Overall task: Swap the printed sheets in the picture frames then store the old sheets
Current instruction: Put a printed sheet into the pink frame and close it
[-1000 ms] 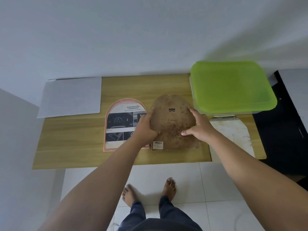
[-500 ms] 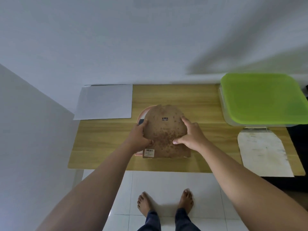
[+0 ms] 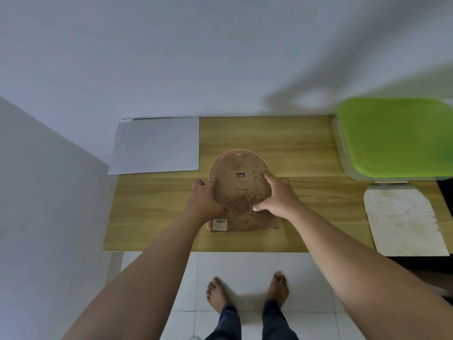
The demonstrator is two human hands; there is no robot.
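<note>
A brown, speckled, arch-shaped backing board (image 3: 241,192) lies flat on the wooden table (image 3: 306,153), over the pink-rimmed arched frame (image 3: 236,151), of which only a thin edge shows. My left hand (image 3: 204,200) grips the board's left edge. My right hand (image 3: 275,195) presses on its right side with fingers spread. A barcode sticker (image 3: 220,224) sits at the board's near left corner. The printed sheet is hidden beneath the board.
A white sheet (image 3: 157,144) lies at the table's far left corner. A clear box with a green lid (image 3: 397,137) stands at the far right. A worn white arch-shaped board (image 3: 402,219) lies at the near right. My bare feet stand on white tiles below.
Both hands carried the brown board left and set it over the frame, covering the printed sheet that was visible a second ago. The camera view shifted left.
</note>
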